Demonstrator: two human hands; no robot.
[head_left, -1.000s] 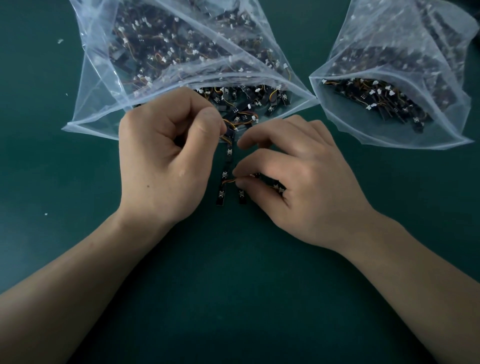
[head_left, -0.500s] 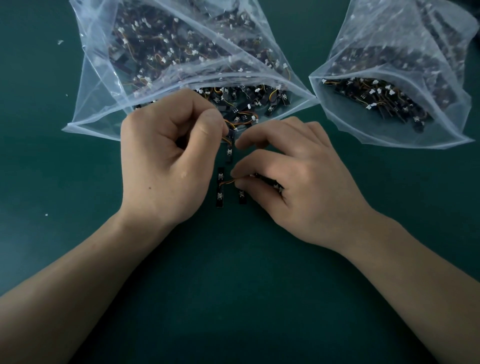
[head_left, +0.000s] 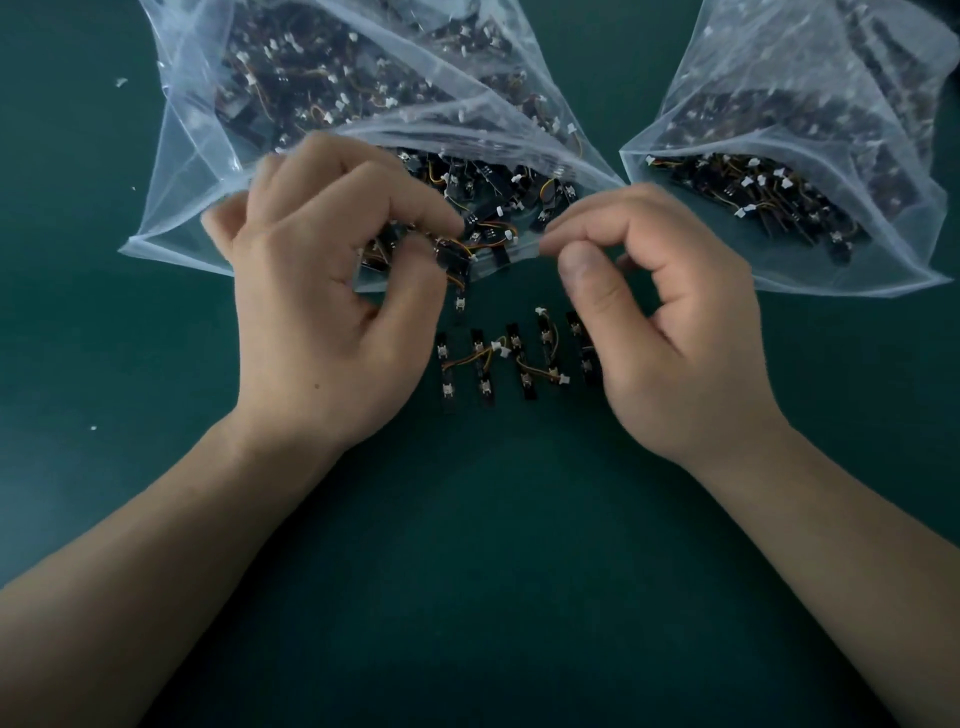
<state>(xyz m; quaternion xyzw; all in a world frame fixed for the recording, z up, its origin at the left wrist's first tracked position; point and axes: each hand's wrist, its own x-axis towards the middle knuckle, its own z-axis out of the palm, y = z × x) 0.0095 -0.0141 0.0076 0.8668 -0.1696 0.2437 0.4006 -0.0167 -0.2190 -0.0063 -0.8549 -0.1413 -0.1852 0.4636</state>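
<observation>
While the left hand (head_left: 332, 291) pinches a small black wired circuit board (head_left: 450, 256) at the mouth of the clear plastic bag (head_left: 176, 171), the right hand (head_left: 670, 322) curls over similar boards (head_left: 484, 385) lying nearer on the dark green table (head_left: 467, 571), and whether it grasps anything I cannot tell.

from where i stand the person's arms are bare right down to the fingertips. the left hand (head_left: 332, 312) has a small dark mole (head_left: 318, 385) on its back, near the wrist. the right hand (head_left: 675, 332) shows a short, broad thumbnail (head_left: 579, 262). the left forearm (head_left: 156, 561) and right forearm (head_left: 831, 519) are smooth and slim.
</observation>
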